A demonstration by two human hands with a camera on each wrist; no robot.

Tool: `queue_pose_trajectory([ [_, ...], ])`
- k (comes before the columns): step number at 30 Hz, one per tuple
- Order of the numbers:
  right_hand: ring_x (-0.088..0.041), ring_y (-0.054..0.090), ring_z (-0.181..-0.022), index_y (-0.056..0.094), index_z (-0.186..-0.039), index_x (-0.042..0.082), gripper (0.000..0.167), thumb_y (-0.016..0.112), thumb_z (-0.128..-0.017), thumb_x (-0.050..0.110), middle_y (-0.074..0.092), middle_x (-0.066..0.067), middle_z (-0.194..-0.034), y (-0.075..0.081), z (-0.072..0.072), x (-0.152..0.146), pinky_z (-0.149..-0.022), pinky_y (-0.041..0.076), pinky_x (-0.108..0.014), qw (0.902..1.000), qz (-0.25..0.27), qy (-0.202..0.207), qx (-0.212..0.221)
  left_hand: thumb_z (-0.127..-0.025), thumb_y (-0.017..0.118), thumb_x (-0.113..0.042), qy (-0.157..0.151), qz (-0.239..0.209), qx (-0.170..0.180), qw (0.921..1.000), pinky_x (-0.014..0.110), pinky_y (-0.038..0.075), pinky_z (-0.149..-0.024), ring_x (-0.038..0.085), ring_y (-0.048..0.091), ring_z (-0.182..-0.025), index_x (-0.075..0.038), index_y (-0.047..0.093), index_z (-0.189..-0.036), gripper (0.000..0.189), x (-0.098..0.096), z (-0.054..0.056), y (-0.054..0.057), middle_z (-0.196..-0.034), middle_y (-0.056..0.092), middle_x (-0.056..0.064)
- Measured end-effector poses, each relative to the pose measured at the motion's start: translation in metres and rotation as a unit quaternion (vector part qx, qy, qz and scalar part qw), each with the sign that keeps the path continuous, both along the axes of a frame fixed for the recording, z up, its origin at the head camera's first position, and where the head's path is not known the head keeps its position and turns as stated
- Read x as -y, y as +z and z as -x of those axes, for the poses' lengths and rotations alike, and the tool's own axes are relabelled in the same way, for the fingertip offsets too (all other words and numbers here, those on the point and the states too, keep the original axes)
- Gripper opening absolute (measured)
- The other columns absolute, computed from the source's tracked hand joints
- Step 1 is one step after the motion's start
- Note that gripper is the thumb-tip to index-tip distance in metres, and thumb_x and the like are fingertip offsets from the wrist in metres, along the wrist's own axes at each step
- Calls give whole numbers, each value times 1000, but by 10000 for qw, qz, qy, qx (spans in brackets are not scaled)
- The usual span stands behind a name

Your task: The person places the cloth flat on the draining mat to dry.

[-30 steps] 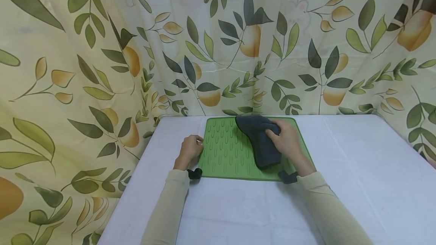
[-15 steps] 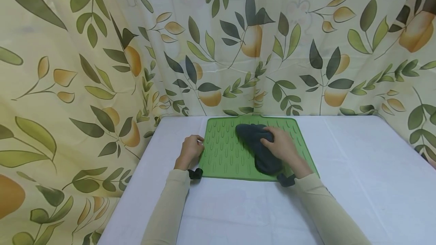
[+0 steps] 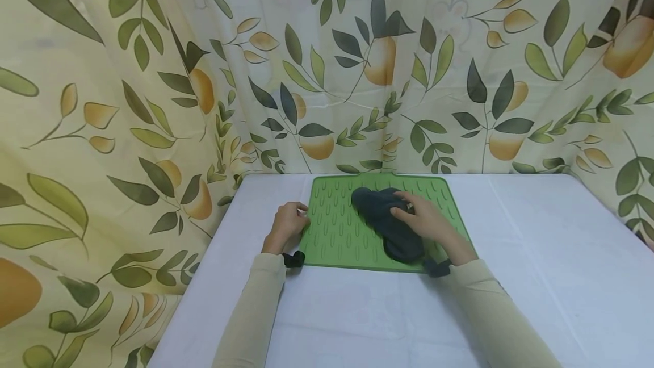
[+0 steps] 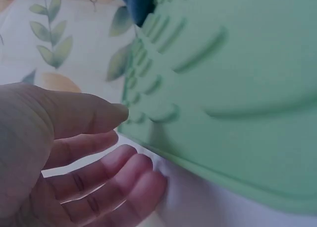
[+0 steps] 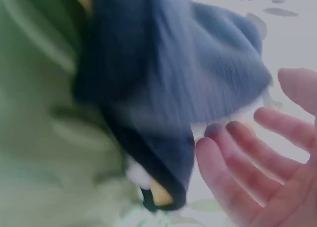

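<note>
A crumpled dark blue cloth (image 3: 388,217) lies on the right half of a green ridged mat (image 3: 337,249). My right hand (image 3: 424,217) is just to the right of the cloth, and in the right wrist view its fingers (image 5: 245,160) are spread and stand apart from the fabric. A small yellow, white and black patch shows at the cloth's lower end there. By the mat's left edge rests my left hand (image 3: 287,225). Its thumb (image 4: 91,113) comes close to the mat's border, with the other fingers loosely bent below; whether they touch the mat, I cannot tell.
The mat lies near the far edge of a table with a white cover (image 3: 347,311). A curtain (image 3: 327,72) printed with leaves and fruit hangs behind and on both sides. Dark bands (image 3: 293,260) sit at the wrists.
The dark blue cloth has come down onto the mat and slumped into a heap. My right hand has loosened from it. My left hand has stayed at the mat's left edge.
</note>
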State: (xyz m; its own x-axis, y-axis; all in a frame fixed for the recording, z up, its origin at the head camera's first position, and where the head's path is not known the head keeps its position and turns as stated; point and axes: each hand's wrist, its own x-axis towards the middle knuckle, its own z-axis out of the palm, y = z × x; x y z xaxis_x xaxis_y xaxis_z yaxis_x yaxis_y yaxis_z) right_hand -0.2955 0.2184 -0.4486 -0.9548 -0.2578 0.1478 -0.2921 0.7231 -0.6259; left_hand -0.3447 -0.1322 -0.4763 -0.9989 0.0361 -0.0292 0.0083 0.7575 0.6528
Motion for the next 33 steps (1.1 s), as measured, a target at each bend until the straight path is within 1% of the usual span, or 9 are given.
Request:
queue_pose_trajectory([
  [3,-42,65,-109,53,-144,0,48,53,-108,31,61,-28,-133,9,0,-16,-85,55,-52,9993,190,-246,-228,-93,69,-12,-185,-82,-33,9998,26,48,-63,16,62,-74,-5,69,-127,34,-2,-2,6,-94,71,6],
  [5,-41,66,-104,57,-139,0,42,52,-108,28,64,-27,-129,13,0,-28,-80,55,-49,9982,143,-475,-351,-94,70,-14,-364,-135,-184,9991,27,48,-61,16,61,-73,-5,69,-127,34,-6,-5,11,-93,70,5],
  [9,-41,67,-103,61,-132,-1,35,55,-106,23,66,-27,-126,16,1,-48,-74,56,-43,9972,-37,-695,-257,-96,70,-17,-1001,-105,-617,9930,28,50,-67,14,62,-78,-7,73,-114,21,-25,-14,23,-92,70,2],
  [14,-46,65,-106,64,-128,-2,30,57,-103,14,65,-30,-123,11,3,-64,-76,56,-47,9978,-296,-585,115,-96,71,-18,-2193,26,-884,9716,26,52,-72,11,62,-80,-15,75,-95,5,-66,-33,29,-89,70,-2],
  [16,-48,65,-106,65,-125,-3,28,58,-101,10,65,-32,-121,8,5,-68,-78,55,-51,9977,-417,-497,202,-96,71,-20,-2656,173,-868,9600,22,51,-71,7,61,-79,-17,76,-95,5,-84,-41,26,-88,69,-4],
  [21,-47,67,-100,66,-124,-2,30,65,-95,5,65,-33,-117,-1,9,-73,-78,54,-54,9972,-613,-281,320,-95,74,-28,-3388,786,-732,9347,16,48,-71,-1,58,-79,-20,78,-108,15,-117,-57,12,-90,69,-10],
  [24,-47,67,-100,67,-125,-1,33,69,-93,5,65,-32,-115,-5,10,-73,-78,54,-53,9971,-648,-205,346,-94,76,-31,-3562,1136,-700,9248,16,47,-72,-1,58,-81,-22,77,-117,25,-129,-65,7,-94,68,-10],
  [27,-45,68,-99,69,-122,0,31,70,-91,5,67,-28,-112,-7,11,-72,-79,54,-53,9968,-710,-127,332,-94,76,-32,-3550,1465,-843,9195,17,49,-77,2,60,-89,-23,75,-121,28,-136,-71,5,-102,69,-8],
  [33,-39,68,-95,73,-106,1,18,70,-89,4,69,-22,-103,-10,12,-72,-79,53,-52,9958,-855,0,324,-95,74,-28,-3207,1970,-1069,9203,22,53,-87,8,65,-107,-28,75,-121,25,-146,-77,4,-115,71,-8],
])
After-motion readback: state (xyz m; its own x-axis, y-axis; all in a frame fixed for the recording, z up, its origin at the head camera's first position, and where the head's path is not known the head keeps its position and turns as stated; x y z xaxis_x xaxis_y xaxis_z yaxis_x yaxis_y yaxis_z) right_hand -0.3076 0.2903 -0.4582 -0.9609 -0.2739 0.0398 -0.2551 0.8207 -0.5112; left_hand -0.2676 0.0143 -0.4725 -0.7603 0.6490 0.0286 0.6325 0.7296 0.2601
